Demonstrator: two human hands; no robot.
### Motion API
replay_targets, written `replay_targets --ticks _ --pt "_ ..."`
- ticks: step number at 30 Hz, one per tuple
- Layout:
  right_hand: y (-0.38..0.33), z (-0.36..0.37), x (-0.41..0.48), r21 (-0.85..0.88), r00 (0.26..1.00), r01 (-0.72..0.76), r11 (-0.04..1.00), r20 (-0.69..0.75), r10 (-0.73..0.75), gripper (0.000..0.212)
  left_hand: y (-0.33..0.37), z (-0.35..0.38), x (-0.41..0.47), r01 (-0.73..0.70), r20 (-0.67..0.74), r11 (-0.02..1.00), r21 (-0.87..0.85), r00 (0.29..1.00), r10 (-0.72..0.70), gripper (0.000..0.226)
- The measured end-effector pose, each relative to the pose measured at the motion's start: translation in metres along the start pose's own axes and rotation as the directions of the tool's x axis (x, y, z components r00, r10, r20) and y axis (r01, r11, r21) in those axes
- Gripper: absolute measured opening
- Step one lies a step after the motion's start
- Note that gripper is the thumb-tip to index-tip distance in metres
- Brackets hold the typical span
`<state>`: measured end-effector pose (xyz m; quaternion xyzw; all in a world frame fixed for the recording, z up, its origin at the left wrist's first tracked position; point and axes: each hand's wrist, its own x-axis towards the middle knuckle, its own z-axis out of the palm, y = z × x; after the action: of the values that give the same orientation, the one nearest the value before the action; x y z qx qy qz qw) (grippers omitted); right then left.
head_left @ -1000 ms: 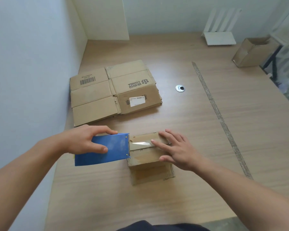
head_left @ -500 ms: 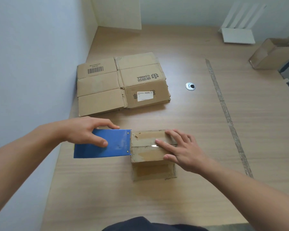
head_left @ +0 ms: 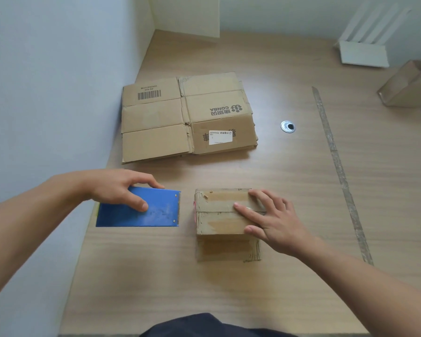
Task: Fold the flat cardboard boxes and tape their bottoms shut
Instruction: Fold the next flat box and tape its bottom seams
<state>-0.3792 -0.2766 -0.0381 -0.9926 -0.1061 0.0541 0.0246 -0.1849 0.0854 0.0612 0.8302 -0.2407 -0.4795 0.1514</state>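
A small folded cardboard box [head_left: 219, 215] stands on the wooden table [head_left: 289, 215] in front of me, its flaps on top closed and taped along the seam. My right hand [head_left: 270, 220] lies flat on the right part of that top, fingers spread. My left hand [head_left: 122, 188] grips a blue tape dispenser [head_left: 141, 210] just left of the box, with a small gap between them. A stack of flat cardboard boxes [head_left: 185, 115] lies farther back by the left wall.
A white wall [head_left: 46, 93] runs along the table's left edge. A round metal cable hole [head_left: 287, 126] and a strip of old tape [head_left: 336, 161] mark the table to the right. An assembled cardboard box [head_left: 408, 86] and a white rack [head_left: 365, 52] stand at the far right.
The blue dispenser has pulled left, away from the box edge it was touching. My right hand stays pressed on the box top.
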Motion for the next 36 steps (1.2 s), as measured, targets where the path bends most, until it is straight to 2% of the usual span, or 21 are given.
replay_targets --ticks 6,16,22,25,30,32,36 --pt "-0.001 -0.002 0.0 -0.002 0.999 -0.019 1.0 0.045 0.019 0.054 0.006 0.009 0.02 0.049 -0.001 0.997 0.056 0.999 -0.049 0.038" --pt "-0.005 -0.007 0.002 0.023 0.995 -0.035 0.999 0.092 0.033 0.052 0.019 0.027 0.041 0.052 -0.046 0.992 0.111 0.998 -0.047 0.041" --pt "-0.005 -0.007 0.003 0.041 0.99 -0.05 0.998 0.135 0.044 0.05 0.042 0.033 0.033 0.067 -0.123 0.982 0.174 0.991 -0.046 0.043" --pt "-0.004 -0.005 0.001 0.022 0.988 -0.039 0.999 0.153 0.035 0.05 0.058 0.037 0.029 0.12 -0.191 0.964 0.236 0.979 -0.075 0.044" --pt "-0.01 -0.013 0.0 -0.028 0.967 -0.08 0.996 0.239 0.084 0.058 0.082 0.06 0.032 0.183 -0.31 0.909 0.374 0.948 -0.064 0.034" --pt "-0.014 -0.019 0.001 0.0 0.957 -0.115 0.993 0.269 0.111 0.058 0.075 0.074 0.036 0.188 -0.335 0.921 0.342 0.94 -0.067 0.033" --pt "-0.024 -0.031 0.005 0.054 0.938 -0.184 0.981 0.307 0.159 0.055 0.043 0.09 0.026 0.185 -0.391 0.973 0.14 0.913 -0.117 0.044"
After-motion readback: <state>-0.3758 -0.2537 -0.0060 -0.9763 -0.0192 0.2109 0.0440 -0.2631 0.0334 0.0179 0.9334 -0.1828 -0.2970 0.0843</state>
